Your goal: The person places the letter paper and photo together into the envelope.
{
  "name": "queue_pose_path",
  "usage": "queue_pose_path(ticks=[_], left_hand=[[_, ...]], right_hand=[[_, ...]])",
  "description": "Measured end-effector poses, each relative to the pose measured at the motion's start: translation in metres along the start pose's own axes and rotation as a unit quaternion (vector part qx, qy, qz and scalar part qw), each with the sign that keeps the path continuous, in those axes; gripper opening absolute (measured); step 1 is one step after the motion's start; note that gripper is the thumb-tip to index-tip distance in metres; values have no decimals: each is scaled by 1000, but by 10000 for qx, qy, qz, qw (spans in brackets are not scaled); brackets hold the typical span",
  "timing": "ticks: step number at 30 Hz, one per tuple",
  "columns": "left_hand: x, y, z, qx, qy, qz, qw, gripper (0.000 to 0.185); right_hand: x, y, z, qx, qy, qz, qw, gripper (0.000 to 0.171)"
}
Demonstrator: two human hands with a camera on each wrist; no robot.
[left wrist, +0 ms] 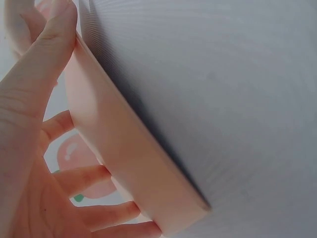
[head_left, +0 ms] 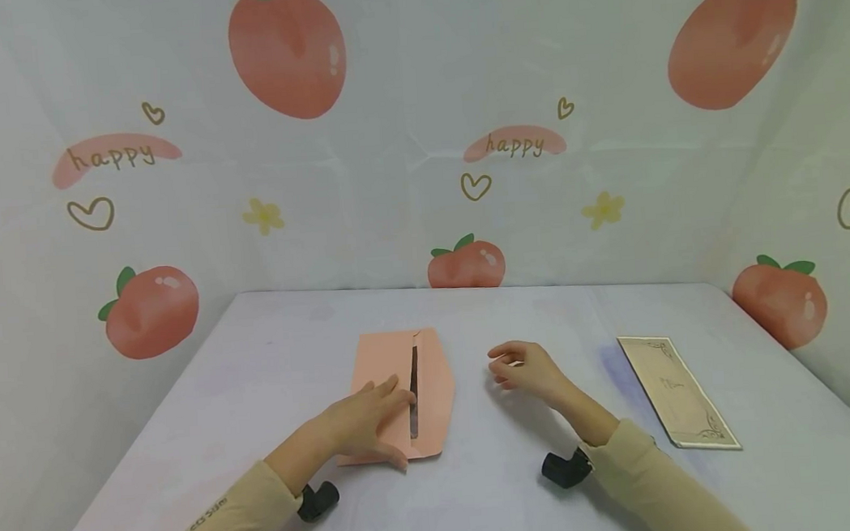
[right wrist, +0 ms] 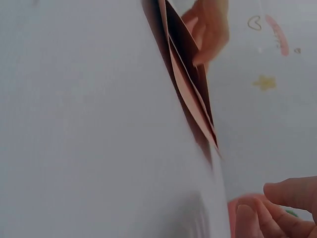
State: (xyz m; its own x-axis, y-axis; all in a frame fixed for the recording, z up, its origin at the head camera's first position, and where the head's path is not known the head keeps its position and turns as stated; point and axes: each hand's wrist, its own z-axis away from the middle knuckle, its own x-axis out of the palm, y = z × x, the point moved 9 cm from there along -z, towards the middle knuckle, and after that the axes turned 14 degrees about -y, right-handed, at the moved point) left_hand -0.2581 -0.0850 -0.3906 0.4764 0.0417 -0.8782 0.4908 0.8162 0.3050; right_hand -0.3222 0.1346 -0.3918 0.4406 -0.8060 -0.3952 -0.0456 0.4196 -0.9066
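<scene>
A pink paper envelope point(head_left: 385, 356) lies on the table in the head view. Its flap points to the right, and a dark slit gapes along the opening. My left hand point(head_left: 365, 422) rests on the envelope with fingers spread, the thumb at its near edge. In the left wrist view several fingertips touch the envelope point(left wrist: 124, 144). The right hand point(head_left: 534, 370) hovers just right of the flap, fingers loosely bent and holding nothing. From the right wrist, the parted layers of the envelope point(right wrist: 184, 89) show edge-on.
A cream card point(head_left: 677, 396) with ornate corner patterns and a gold-toned border lies at the right side of the table. Behind the white table point(head_left: 544, 307) hangs a fruit-printed cloth point(head_left: 399, 80). Dark wrist-camera mounts point(head_left: 566, 469) sit below the sleeves.
</scene>
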Motion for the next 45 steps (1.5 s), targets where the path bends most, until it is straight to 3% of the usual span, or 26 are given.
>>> queue_pose_path(ticks=[13, 26, 34, 41, 45], left_hand=[[-1, 2, 1, 0, -19, -8, 10000, 83], [-2, 2, 2, -9, -40, 64, 10000, 84], [-2, 4, 3, 3, -35, 51, 10000, 84], [-2, 3, 2, -11, -59, 33, 10000, 83], [-1, 3, 2, -36, -64, 28, 10000, 83]], right_hand=[[-77, 26, 37, 334, 782, 406, 9955, 37], [-145, 54, 82, 649, 1186, 706, 9883, 51], [-177, 75, 111, 1026, 1404, 993, 9797, 56], [-199, 94, 128, 1448, 1796, 1346, 9637, 57], [-205, 104, 133, 1609, 1784, 1320, 9617, 60]])
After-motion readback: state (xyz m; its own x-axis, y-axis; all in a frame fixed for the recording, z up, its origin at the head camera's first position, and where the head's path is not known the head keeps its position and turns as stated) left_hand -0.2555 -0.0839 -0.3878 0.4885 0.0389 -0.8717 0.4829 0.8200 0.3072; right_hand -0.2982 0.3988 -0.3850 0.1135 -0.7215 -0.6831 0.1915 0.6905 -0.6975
